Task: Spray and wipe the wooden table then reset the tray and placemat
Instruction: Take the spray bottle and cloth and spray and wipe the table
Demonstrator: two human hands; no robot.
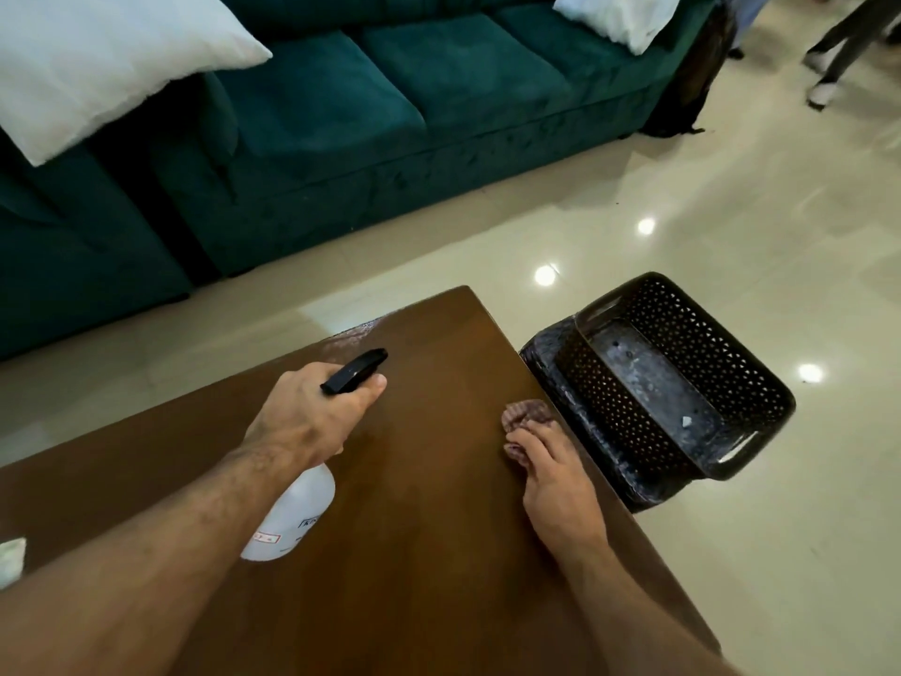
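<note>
The brown wooden table (414, 505) fills the lower middle of the head view. My left hand (312, 412) grips the neck of a white spray bottle (297, 519) with a black nozzle head (356, 370) pointing toward the table's far corner. My right hand (556, 485) rests near the table's right edge, its fingers lying on a small brownish cloth (524, 417). A black perforated tray (682, 378) sits on a dark placemat (551, 368) on the floor, just right of the table.
A dark green sofa (390, 114) with white cushions (97, 65) stands beyond the table. Glossy cream floor tiles (731, 236) surround it. A person's legs (838, 51) show at the top right. A small white object (12, 558) lies at the table's left edge.
</note>
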